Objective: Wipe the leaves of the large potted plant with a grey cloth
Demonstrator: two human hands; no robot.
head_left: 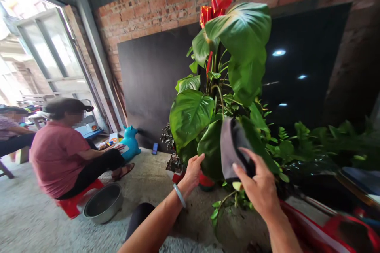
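A tall potted plant [192, 116] with big glossy green leaves stands in front of me, topped by a shiny red bow [216, 6]. My left hand [192, 170], with a pale bangle [179, 195] at the wrist, is closed in a pinch at the edge of a low, broad leaf [209, 152]. In my right hand [259, 184] is a grey cloth [228, 152], gripped between thumb and fingers and held up beside that same leaf. The cloth hides part of the foliage behind it.
On the left a person in a pink shirt [56, 154] sits on a red stool [71, 205] near a metal basin [103, 203]. Behind them are a blue animal-shaped toy [130, 140] and a phone [154, 148]. A dark board [154, 83] leans against the brick wall [142, 14]. Leafy plants [305, 142] fill the right.
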